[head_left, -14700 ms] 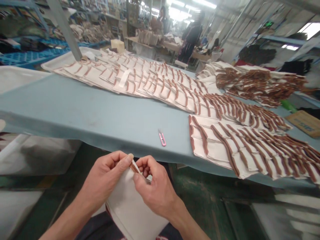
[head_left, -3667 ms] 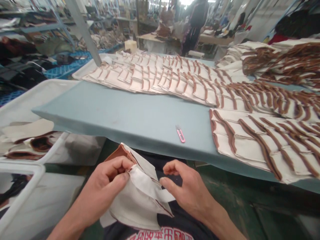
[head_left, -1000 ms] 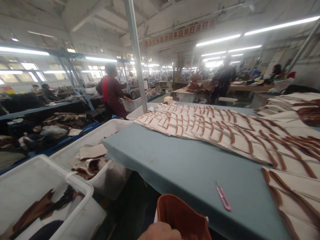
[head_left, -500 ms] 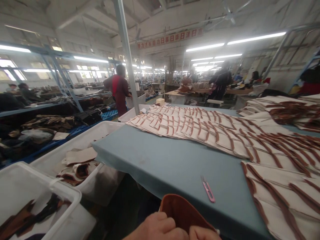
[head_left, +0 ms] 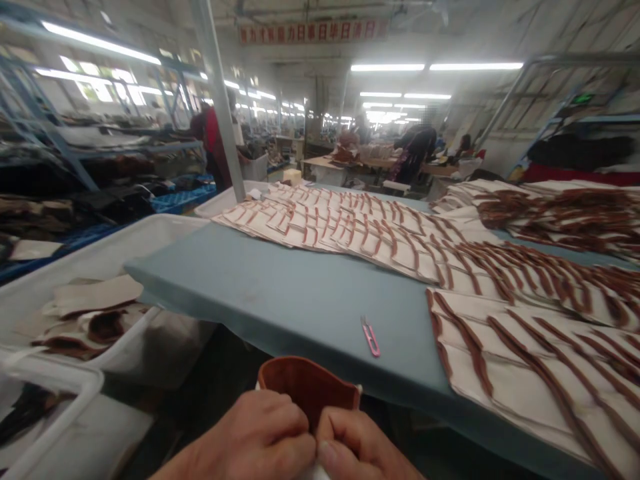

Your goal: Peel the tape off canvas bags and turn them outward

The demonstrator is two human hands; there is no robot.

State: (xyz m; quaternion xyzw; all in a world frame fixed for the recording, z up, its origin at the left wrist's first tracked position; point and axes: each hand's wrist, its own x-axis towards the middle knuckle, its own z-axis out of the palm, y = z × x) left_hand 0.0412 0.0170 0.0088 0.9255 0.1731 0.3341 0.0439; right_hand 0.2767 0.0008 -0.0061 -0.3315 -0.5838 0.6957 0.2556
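Note:
Both hands are low in the view, closed on one piece of cloth with a brown lining [head_left: 309, 387] and a white outer edge. My left hand [head_left: 260, 437] grips its left side with curled fingers. My right hand [head_left: 363, 447] pinches it just to the right, thumb against the left hand. The piece stands up between them, in front of the near edge of the grey-blue table [head_left: 290, 293]. A pink thread snip [head_left: 371, 337] lies on the table a little beyond my right hand.
Rows of white pieces with brown trim [head_left: 380, 233] overlap across the table; a nearer batch [head_left: 530, 353] lies at right. White bins [head_left: 115, 253] with cloth pieces stand at left. A steel post [head_left: 220, 107] rises behind. People work in the background.
The camera has tilted down and both hands have come further into view. The brown-lined piece stays gripped between them; my right hand now shows beside the left.

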